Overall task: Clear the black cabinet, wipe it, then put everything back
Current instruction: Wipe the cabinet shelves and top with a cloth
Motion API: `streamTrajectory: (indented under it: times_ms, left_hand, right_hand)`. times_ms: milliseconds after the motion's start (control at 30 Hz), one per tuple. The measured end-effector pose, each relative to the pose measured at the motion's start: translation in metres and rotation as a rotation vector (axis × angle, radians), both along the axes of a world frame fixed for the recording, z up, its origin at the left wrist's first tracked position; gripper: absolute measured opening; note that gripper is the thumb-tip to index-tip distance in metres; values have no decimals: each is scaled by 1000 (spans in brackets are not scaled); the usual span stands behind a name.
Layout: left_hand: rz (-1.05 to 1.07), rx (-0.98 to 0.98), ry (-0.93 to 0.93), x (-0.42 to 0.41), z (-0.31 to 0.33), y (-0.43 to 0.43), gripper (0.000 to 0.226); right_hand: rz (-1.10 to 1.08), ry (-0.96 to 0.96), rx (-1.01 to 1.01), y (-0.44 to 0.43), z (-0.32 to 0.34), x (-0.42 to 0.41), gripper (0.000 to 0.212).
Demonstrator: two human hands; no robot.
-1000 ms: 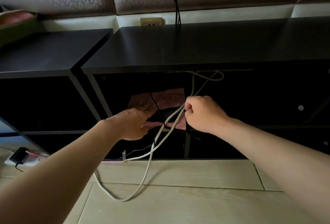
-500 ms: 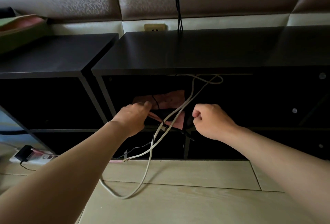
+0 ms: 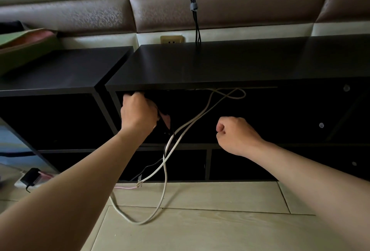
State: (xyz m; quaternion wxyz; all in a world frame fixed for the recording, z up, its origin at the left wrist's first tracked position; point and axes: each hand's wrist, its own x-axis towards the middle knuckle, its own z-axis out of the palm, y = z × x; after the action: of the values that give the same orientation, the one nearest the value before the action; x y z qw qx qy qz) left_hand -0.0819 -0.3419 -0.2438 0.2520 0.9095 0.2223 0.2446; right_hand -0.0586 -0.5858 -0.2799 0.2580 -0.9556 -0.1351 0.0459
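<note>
Black cabinet (image 3: 220,64): matte dark laminate, flat rectangular top, long axis running left to right behind both hands, open compartments facing the camera. Left hand (image 3: 139,113) is raised to the upper-left corner of the top compartment, just under the top board. Its wrist is bent, the back of the hand faces the camera, and the fingers are curled tight round a pink cloth (image 3: 166,119). The cloth is soft and bunched; only a small flap shows, hanging down-right from the fist. Right hand (image 3: 237,135) is lower and well apart to the right, curled into a fist with the thumb side facing left, nothing visible in it, forearm extended. Smooth white cables (image 3: 165,178) droop between the hands, looping onto the pale wood-grain floor (image 3: 200,230).
</note>
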Motion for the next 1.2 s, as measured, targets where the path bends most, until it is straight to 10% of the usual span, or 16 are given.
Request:
streamTrajectory:
  times_ms: [267, 467, 633, 1033, 1200]
  left_hand:
    - [-110, -560, -118, -4, 5, -34, 28]
    - [-256, -855, -101, -14, 12, -66, 29]
    - [-473, -647, -18, -19, 19, -86, 15]
    - [-822, -633, 377, -12, 4, -123, 19]
    - [-874, -261, 579, -16, -38, -137, 19]
  right_hand:
    - [-52, 142, 243, 18, 10, 1, 13]
    - [131, 412, 452, 25, 28, -15, 110]
    - [235, 264, 501, 13, 40, -20, 45]
    - [287, 584, 269, -97, 39, -15, 33]
    - [75, 603, 129, -128, 6, -25, 9]
